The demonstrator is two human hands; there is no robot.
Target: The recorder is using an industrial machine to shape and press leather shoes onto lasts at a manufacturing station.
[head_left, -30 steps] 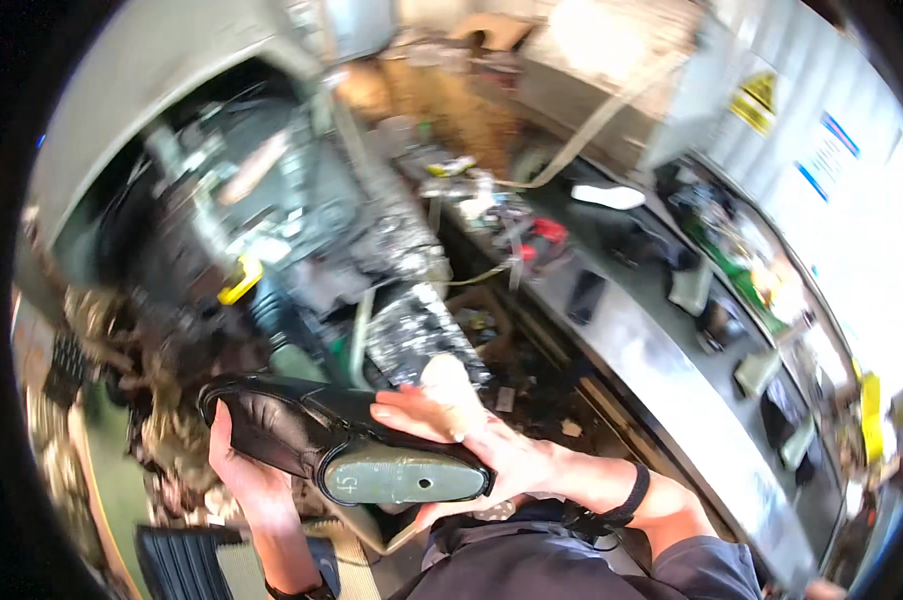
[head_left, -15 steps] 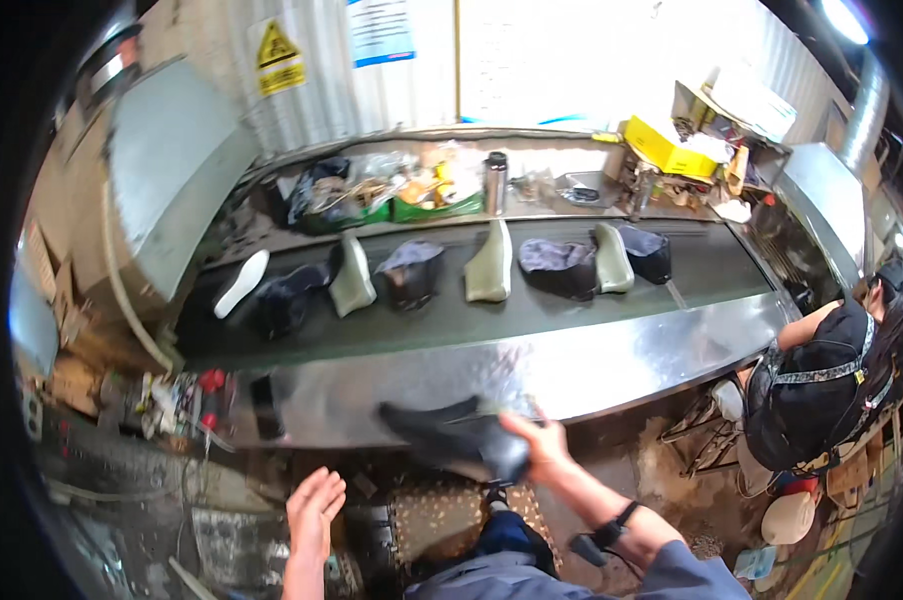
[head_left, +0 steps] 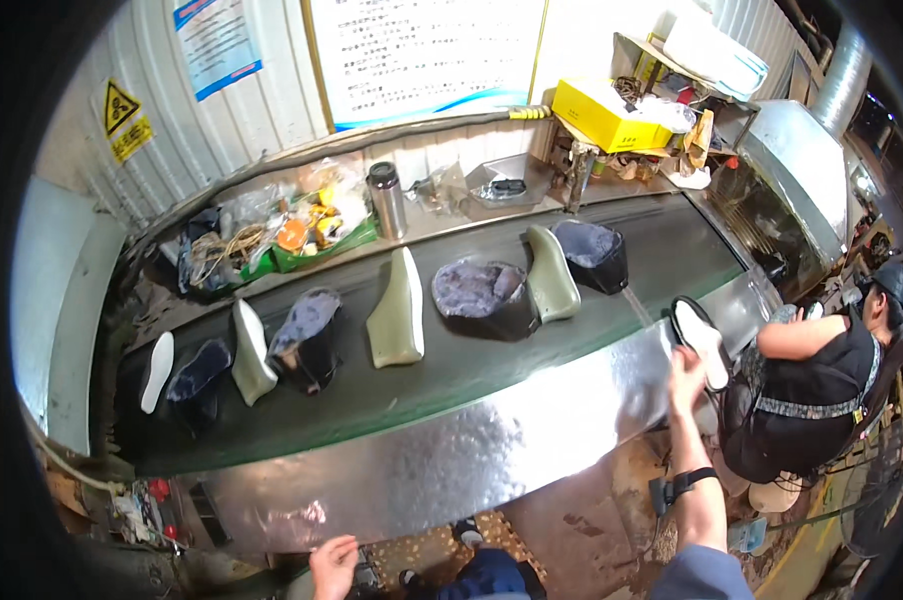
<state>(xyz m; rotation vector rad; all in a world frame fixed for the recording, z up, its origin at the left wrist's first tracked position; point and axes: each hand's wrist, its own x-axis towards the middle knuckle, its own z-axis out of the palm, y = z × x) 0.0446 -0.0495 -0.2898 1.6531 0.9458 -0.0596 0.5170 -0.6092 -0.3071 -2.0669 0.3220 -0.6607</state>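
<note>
At the right end of the steel ledge, my right hand [head_left: 686, 382] is closed on a black boot [head_left: 680, 312] whose white underside faces up. My left hand [head_left: 334, 566] is low, by the near edge of the ledge, its fingers loosely apart and holding nothing. On the dark belt stand olive-green shoe lasts [head_left: 396, 315], several of them, among black fur-lined boot uppers, such as one near the middle [head_left: 484, 312] and one toward the far right [head_left: 592, 262]. A white insole [head_left: 158, 372] lies at the belt's left end.
A steel ledge [head_left: 412, 455] runs along the belt [head_left: 372, 395]. Behind it are green trays [head_left: 327, 250] of bags and cords, a steel flask [head_left: 387, 205] and a yellow box [head_left: 607, 120]. A seated person [head_left: 802, 400] in black is close on the right.
My right hand has carried the boot from in front of me to the far right, turning its underside up. My view has swung rightward, and my left hand appears lower in it.
</note>
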